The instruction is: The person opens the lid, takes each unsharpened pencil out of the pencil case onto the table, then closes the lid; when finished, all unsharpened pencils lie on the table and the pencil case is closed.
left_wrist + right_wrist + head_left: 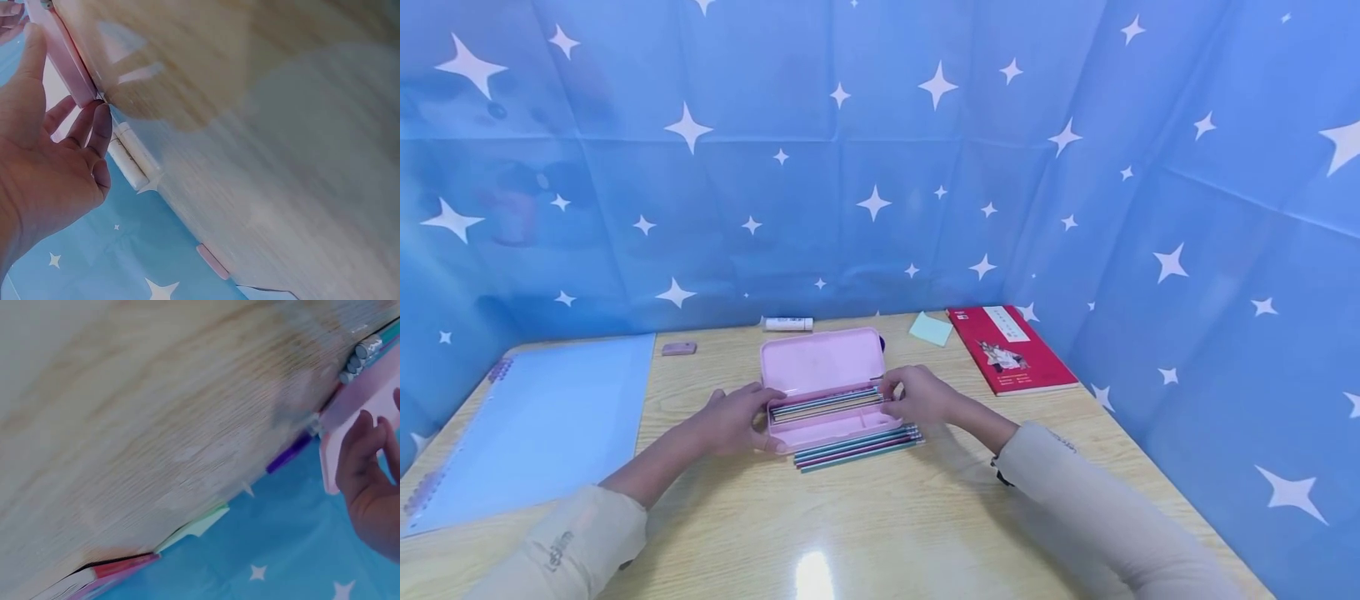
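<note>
At the middle of the wooden counter (887,533), an open pink pencil case (822,367) is lying between the two hands, its lid standing up toward the blue star-printed backdrop (880,167) and its long axis running left to right. The left hand (733,419) is reaching in from the left, forearm angled across the counter, its fingers curling around the case's left end and holding it; the left wrist view is showing the thumb raised beside the pink edge and the fingertips touching it. The right hand (919,395) is coming in from the right, fingers bent at the case's right end and pinching the ends of the pencils inside the case (826,403), which are lying lengthwise along the tray. A second row of pencils (857,446), teal, pink and purple with metal-capped ends pointing right, is lying on the counter just in front of the case, parallel to it. Behind are sitting a white tube (787,323), a pink eraser (678,348), a green sticky pad (931,329), a red book (1010,348) and, at left, a pale blue spiral notebook (542,417).
</note>
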Tool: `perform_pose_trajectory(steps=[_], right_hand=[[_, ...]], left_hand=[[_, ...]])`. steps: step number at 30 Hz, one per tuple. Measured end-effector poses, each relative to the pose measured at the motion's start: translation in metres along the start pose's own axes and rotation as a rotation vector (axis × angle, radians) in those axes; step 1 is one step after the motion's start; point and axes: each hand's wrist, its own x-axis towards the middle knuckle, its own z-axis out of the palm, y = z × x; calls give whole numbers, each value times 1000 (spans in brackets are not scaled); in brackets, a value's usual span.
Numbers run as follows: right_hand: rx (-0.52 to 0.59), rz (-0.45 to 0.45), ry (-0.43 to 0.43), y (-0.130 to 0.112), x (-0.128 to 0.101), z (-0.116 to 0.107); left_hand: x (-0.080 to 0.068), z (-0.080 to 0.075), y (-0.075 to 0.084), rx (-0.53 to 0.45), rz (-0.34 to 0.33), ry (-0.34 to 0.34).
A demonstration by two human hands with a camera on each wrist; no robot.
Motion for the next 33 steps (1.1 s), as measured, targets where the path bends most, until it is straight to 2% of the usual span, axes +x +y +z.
perform_pose_trajectory(steps=[7, 18, 26, 33], right_hand=[[-24, 3, -26, 4, 14, 5], [-88, -6, -92, 6, 22, 3], [-75, 33, -139, 3, 23, 3], [-56, 3, -134, 6, 24, 4]], left_hand=[[1, 1, 0, 7, -1, -2], [0, -1, 2, 8, -7, 2], [0, 1, 1, 5, -6, 0], [-1, 0, 1, 12, -10, -1]])
